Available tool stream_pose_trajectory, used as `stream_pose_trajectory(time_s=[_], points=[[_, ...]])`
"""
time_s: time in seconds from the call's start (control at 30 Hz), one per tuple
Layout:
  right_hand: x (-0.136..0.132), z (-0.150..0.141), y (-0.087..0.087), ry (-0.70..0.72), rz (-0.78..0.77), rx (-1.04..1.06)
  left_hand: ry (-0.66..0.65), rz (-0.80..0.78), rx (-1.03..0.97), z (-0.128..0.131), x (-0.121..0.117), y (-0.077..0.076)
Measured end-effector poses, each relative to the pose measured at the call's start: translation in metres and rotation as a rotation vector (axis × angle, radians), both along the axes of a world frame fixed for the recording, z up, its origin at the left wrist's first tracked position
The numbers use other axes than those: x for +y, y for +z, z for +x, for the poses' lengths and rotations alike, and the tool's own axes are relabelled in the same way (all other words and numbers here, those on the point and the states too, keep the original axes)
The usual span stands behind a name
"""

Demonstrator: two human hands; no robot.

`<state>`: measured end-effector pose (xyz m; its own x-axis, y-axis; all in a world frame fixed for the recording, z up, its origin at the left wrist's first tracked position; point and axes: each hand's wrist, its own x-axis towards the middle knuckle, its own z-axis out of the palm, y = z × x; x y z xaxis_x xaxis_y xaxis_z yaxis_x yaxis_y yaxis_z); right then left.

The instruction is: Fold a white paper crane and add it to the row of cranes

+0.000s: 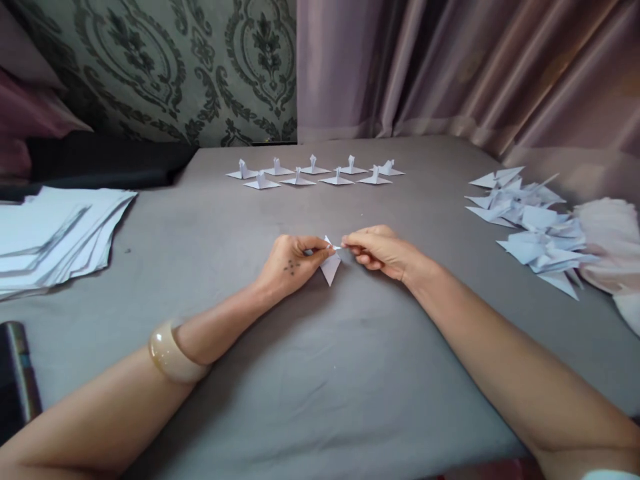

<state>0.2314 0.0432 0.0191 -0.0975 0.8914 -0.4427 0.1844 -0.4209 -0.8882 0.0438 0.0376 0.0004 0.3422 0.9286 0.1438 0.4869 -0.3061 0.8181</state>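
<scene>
A small folded white paper figure (331, 269), with pointed ends, is held over the middle of the grey-covered table. My left hand (295, 265) pinches it between thumb and forefinger near its upper part, and a pointed flap hangs down below the fingers. From the other side, my right hand (376, 251) is closed, thumb and forefinger pinching the thin tip that sticks out to the right. The fingertips cover part of the folds. Beyond the hands, several folded paper cranes (338, 177) stand in two rows near the table's far edge.
At the right lies a heap of folded white paper pieces (540, 227), beside a pale cloth (607, 247). A stack of white paper sheets (60, 233) rests at the left, with a dark object (17, 373) nearer me. Curtains (425, 67) hang behind the grey tabletop (325, 400).
</scene>
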Motion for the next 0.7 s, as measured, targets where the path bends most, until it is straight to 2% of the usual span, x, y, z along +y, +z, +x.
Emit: stream_pose_trajectory(time_s=[0.07, 0.2, 0.27, 0.4, 0.7], points=[[-0.006, 0.003, -0.001, -0.005, 0.128, -0.018, 0.027, -0.012, -0.008, 0.0, -0.001, 0.001], [-0.016, 0.006, -0.004, 0.174, 0.426, -0.158, 0.028, -0.016, -0.034, 0.001, -0.001, -0.001], [-0.018, 0.006, -0.007, 0.207, 0.513, -0.244, 0.03, -0.024, -0.051, 0.001, -0.001, -0.002], [-0.018, 0.003, -0.012, 0.157, 0.571, -0.328, 0.056, -0.039, -0.089, 0.002, 0.0, -0.004], [-0.015, 0.001, -0.018, 0.14, 0.618, -0.279, 0.072, -0.046, -0.096, 0.002, 0.0, -0.005]])
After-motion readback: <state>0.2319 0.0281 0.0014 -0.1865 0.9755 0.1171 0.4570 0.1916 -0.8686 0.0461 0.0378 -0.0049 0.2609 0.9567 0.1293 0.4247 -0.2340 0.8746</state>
